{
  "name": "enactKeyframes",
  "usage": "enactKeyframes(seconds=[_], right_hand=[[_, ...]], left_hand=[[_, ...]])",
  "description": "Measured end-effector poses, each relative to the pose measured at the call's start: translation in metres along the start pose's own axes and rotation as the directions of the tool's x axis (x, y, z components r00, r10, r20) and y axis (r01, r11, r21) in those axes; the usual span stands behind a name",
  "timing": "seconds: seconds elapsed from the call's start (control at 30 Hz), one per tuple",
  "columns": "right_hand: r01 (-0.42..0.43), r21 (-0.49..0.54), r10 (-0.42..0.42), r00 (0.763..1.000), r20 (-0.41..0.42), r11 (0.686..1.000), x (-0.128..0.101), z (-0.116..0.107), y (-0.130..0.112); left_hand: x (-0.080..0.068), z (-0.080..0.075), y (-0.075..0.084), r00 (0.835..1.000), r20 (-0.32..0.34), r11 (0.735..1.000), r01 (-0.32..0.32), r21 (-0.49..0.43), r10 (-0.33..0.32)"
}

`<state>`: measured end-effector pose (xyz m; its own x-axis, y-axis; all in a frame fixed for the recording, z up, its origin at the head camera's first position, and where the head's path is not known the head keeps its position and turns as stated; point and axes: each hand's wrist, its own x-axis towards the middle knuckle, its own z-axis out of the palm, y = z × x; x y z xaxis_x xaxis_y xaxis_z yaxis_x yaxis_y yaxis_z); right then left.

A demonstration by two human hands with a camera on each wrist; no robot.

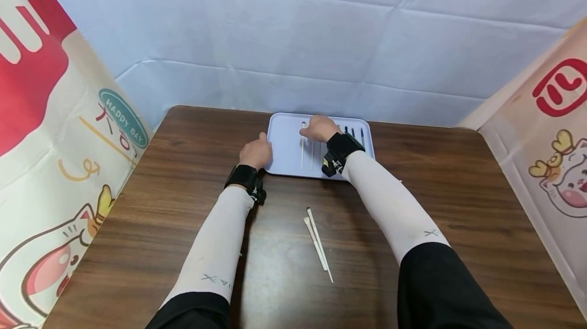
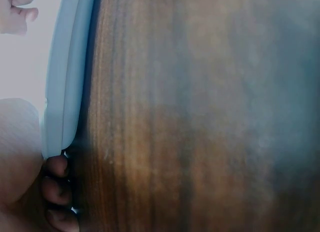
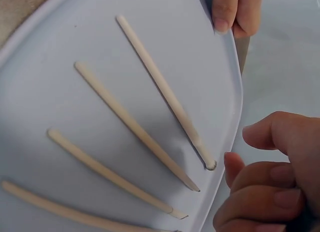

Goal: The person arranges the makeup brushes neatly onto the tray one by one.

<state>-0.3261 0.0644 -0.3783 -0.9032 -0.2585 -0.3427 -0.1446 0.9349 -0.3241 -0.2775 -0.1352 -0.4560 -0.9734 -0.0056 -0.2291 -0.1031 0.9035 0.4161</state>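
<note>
A pale, shallow tray (image 1: 283, 153) lies at the back edge of the table. My left hand (image 1: 256, 154) grips its left edge, with the thumb over the rim and fingertips (image 2: 57, 191) curled beneath in the left wrist view. Over the tray's far side hovers my right hand (image 1: 321, 128), its thumb and index finger apart and its other fingers curled, holding nothing. Slim pale wooden sticks lie in a row in the tray. Nearest that hand are a round-ended stick (image 3: 162, 87) and a stick with a slanted tip (image 3: 135, 123). My right wrist partly hides the row in the head view.
Two pale tapered sticks (image 1: 317, 240) lie side by side on the brown wooden table (image 1: 192, 176), in front of the tray. Dark-tipped sticks (image 1: 362, 136) show at the tray's right. A pale sheet (image 1: 293, 28) hangs behind, and printed banners (image 1: 69, 166) flank the table.
</note>
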Motion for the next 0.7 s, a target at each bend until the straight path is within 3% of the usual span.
enactKeyframes(seconds=[0.37, 0.7], right_hand=[[0.033, 0.009, -0.032, 0.999, -0.019, 0.999, -0.017, -0.002, 0.008], [0.044, 0.006, -0.044, 0.999, -0.004, 0.999, -0.046, -0.007, 0.006]], left_hand=[[-0.005, -0.002, 0.004, 1.0, 0.005, 1.0, 0.013, 0.0, -0.013], [-0.003, -0.003, 0.003, 1.0, 0.01, 1.0, 0.002, -0.003, -0.002]])
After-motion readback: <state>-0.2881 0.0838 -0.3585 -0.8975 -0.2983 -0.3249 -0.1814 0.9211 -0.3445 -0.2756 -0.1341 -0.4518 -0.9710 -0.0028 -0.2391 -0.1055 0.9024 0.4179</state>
